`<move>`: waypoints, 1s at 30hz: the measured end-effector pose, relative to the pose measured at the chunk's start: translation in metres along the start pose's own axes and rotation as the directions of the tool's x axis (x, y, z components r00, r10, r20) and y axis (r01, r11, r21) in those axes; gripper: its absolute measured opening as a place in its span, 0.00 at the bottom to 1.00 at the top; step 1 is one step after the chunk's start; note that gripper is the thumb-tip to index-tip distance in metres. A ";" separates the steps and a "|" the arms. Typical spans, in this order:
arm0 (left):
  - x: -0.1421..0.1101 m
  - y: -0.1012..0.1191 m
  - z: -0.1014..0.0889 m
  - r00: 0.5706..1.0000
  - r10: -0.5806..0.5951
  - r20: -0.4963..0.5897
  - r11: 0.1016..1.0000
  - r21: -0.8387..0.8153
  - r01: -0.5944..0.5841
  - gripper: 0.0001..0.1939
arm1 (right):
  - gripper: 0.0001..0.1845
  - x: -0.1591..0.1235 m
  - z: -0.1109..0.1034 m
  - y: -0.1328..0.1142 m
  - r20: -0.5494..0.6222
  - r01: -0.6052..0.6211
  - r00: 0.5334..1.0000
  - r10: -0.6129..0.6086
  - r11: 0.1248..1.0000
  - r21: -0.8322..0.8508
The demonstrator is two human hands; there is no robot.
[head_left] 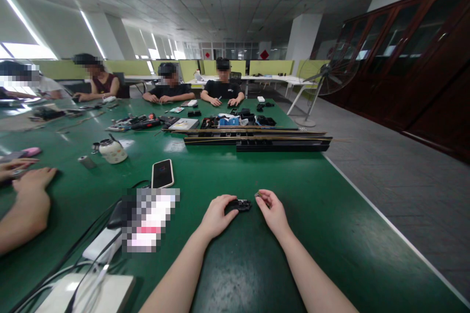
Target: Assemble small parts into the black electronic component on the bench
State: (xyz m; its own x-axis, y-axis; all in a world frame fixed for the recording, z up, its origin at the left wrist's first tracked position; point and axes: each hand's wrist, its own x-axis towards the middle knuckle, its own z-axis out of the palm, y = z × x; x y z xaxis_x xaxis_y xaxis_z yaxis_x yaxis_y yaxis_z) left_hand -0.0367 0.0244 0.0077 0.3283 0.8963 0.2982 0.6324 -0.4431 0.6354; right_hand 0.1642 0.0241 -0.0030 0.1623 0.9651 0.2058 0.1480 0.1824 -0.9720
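My left hand (219, 216) is closed around one end of a small black plastic part (243, 205), which rests low over the green table (301, 181). Light and metallic bits show along its upper side, though its exact kind is too small to make out. To its right, my right hand (272, 211) pinches a small brownish-grey piece (258, 194) between thumb and fingers. A short gap separates that piece from the black part. Both forearms reach in from the bottom edge.
Long black rails (282, 145) with thin brass-coloured rods lie across the table ahead. Left of my hands are a phone (162, 173), a patterned jug (112, 150), a metal cylinder (86, 162), cables and a white box (88, 293). A co-worker's arms (27, 200) rest at far left; several people sit beyond.
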 end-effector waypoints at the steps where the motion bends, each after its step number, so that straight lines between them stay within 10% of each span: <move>1: 0.000 0.000 0.000 1.000 0.000 0.000 1.000 -0.001 0.000 0.18 | 0.17 0.000 0.000 0.000 0.001 -0.001 1.000 0.001 1.000 -0.001; 30: 0.000 0.000 0.000 1.000 -0.024 0.010 1.000 -0.016 0.024 0.20 | 0.17 -0.001 -0.002 -0.005 0.044 0.008 0.999 -0.004 0.996 -0.089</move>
State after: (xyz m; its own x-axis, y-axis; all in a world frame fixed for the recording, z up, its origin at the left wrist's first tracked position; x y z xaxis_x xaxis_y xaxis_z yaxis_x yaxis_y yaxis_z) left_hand -0.0363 0.0248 0.0076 0.3203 0.9063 0.2758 0.6286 -0.4212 0.6538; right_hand 0.1652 0.0218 0.0018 0.1186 0.9716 0.2049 0.2354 0.1730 -0.9564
